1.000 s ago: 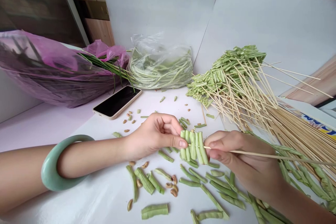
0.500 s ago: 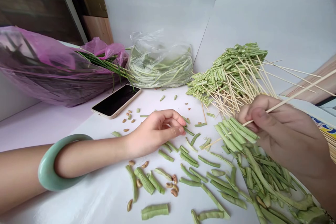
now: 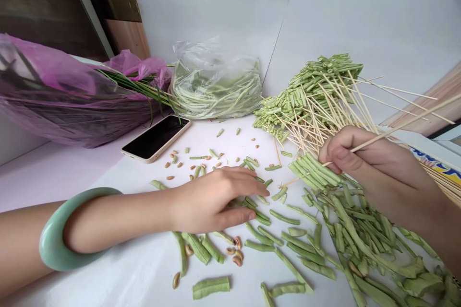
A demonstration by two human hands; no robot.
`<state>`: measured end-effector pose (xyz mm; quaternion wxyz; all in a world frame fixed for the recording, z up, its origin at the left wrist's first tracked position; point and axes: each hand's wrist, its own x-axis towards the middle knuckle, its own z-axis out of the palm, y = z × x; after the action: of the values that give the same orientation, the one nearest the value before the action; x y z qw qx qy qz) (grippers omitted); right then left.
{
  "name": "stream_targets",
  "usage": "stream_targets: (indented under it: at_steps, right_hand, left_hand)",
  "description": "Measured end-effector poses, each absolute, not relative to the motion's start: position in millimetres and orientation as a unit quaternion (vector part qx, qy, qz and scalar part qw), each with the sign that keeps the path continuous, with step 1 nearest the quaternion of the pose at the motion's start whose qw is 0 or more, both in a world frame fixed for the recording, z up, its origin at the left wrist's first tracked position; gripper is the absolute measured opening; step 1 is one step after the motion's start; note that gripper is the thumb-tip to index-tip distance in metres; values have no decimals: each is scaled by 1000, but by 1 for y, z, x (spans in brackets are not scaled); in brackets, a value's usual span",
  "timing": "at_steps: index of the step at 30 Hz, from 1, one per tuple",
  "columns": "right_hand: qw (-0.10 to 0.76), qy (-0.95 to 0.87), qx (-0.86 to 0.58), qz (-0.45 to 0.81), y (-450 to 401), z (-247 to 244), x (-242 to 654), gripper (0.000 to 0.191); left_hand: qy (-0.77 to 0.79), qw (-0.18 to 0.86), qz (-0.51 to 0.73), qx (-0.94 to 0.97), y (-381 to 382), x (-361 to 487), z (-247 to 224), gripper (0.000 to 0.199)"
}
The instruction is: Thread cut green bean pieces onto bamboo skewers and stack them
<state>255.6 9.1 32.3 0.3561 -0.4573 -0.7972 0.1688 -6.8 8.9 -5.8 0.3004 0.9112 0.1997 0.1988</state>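
A bamboo skewer (image 3: pixel 403 127) runs through a tight row of cut green beans (image 3: pixel 313 172), the right hand (image 3: pixel 378 172) gripping it with closed fingers (image 3: pixel 334 153) just beside the row. The left hand (image 3: pixel 216 201) lies open on loose bean pieces (image 3: pixel 257 206) on the white surface (image 3: pixel 108 283). Behind: a clear plastic bag (image 3: pixel 216 86) of long beans (image 3: pixel 216 91), a pink bag (image 3: pixel 61 96) with green stalks (image 3: pixel 140 88) poking out, and a pile of loaded skewers (image 3: pixel 309 96).

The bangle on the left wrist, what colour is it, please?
The bangle is pale jade green, clearest in the head view.
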Motion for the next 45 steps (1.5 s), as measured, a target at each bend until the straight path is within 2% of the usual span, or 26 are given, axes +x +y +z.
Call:
stream_targets:
  at_steps: [12, 25, 41, 45]
  right_hand:
    - [334, -821, -428, 177, 7, 36, 258, 26]
    - [358, -815, -422, 170, 4, 38, 258, 25]
    - [316, -829, -431, 165, 2, 36, 257, 27]
    - [342, -824, -425, 154, 3, 37, 255, 25]
  left_hand:
    - [175, 275, 194, 925, 9, -6, -6, 31]
    - [167, 274, 175, 931, 9, -6, -6, 35]
    - [166, 285, 180, 927, 8, -5, -5, 32]
    - [169, 275, 176, 930, 8, -6, -5, 34]
